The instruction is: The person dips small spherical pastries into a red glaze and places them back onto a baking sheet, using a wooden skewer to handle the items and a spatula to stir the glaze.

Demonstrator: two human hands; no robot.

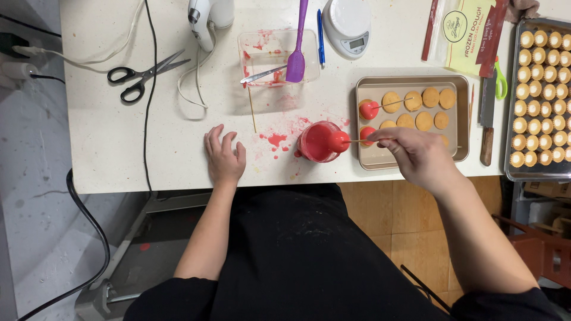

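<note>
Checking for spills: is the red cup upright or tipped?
Upright: the red cup stands on the table, its open mouth facing up.

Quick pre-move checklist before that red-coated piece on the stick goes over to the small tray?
1. Right hand grip on the skewer: ok, pinched in the fingers.
2. Coated piece seated on the skewer tip: ok.
3. Coating finished dripping: cannot tell.
4. Cup of red coating upright: ok.
5. Free space on the small tray: ok, bare front strip.
6. Left hand out of the way: ok, flat on the table.
</note>
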